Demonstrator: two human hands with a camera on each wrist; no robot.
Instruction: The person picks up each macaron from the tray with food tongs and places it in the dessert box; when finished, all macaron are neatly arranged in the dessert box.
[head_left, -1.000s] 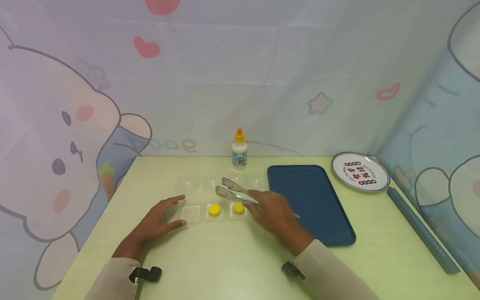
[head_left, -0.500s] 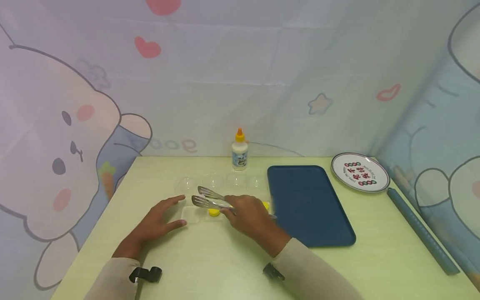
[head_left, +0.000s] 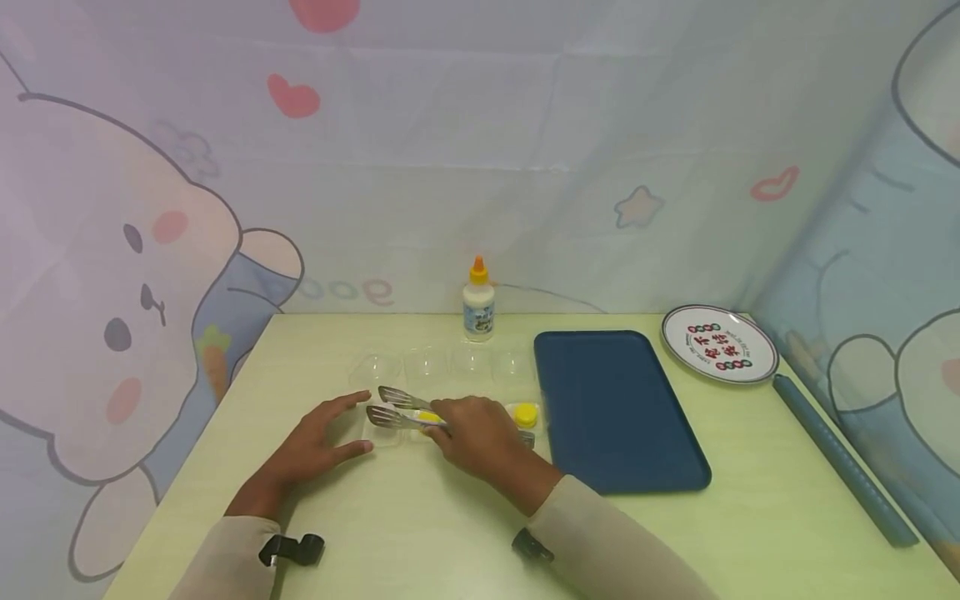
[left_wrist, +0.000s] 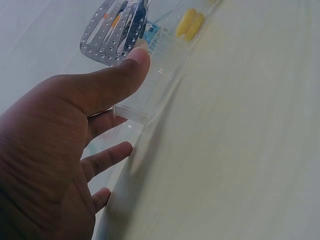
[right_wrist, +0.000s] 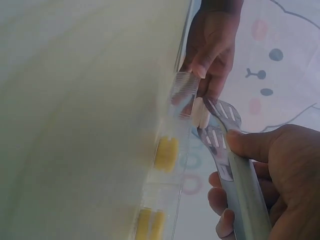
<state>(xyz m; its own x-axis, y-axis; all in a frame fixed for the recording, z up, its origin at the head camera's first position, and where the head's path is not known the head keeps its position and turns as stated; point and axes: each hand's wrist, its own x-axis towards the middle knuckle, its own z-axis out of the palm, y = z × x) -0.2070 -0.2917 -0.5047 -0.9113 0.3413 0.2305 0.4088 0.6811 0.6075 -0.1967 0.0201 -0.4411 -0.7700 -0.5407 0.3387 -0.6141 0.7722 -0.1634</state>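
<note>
My right hand point(head_left: 480, 433) grips a pair of metal tongs point(right_wrist: 245, 190) with slotted heads, pointing left over a clear plastic box point(right_wrist: 184, 90). In the right wrist view a pale, round macaron point(right_wrist: 200, 112) sits between the tongs' tips, above the box's left end compartment. Yellow macarons point(right_wrist: 166, 153) lie in other compartments; one yellow macaron point(head_left: 526, 415) shows right of my hand, while the hand and tongs cover part of the row. Fingers spread, my left hand point(head_left: 318, 437) rests around the box's left end, its thumb close to a tong head in the left wrist view.
Domed lid sections point(head_left: 427, 362) of the box lie behind it. A glue bottle point(head_left: 478, 310) with an orange tip stands farther back. To the right are a dark blue tray point(head_left: 622, 408), a white plate point(head_left: 720, 343) with red lettering and a long blue-grey roll point(head_left: 843, 458).
My right hand has moved left with the tongs, from over the middle of the box to its left end compartment. The rightmost yellow macaron has come into view. My left hand has stayed put.
</note>
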